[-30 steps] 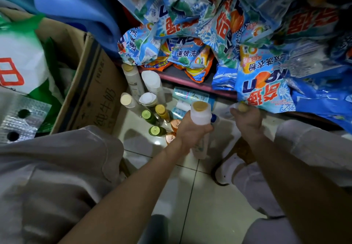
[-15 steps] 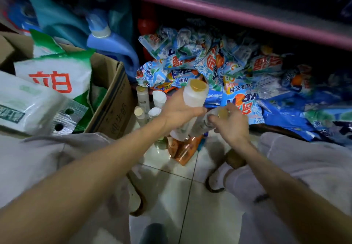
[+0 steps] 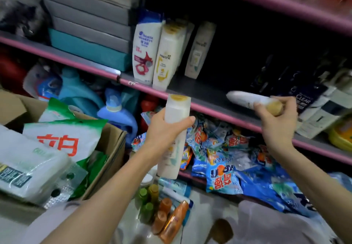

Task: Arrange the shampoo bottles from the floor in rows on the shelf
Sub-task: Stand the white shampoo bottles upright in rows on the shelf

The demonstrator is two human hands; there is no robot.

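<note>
My left hand (image 3: 165, 129) grips an upright white shampoo bottle (image 3: 174, 139) with a gold cap, held just below the pink-edged shelf (image 3: 219, 108). My right hand (image 3: 276, 118) holds a second white bottle (image 3: 247, 99) by its gold cap end, lying sideways over the shelf board. On the shelf stand several white shampoo bottles (image 3: 163, 57) in a row at the left of the gap. Small green and orange bottles (image 3: 163, 213) remain on the floor tiles between my knees.
A cardboard box (image 3: 106, 160) with detergent bags stands at left. Blue detergent packets (image 3: 228, 160) fill the lower shelf. Dark bottles and white boxes (image 3: 312, 100) stand on the shelf at right. Grey and teal boxes (image 3: 89, 34) are stacked at the shelf's left.
Both hands have risen from the floor to shelf height, each carrying a white bottle. The right hand has tipped its bottle sideways over the shelf. The view has tilted upward.
</note>
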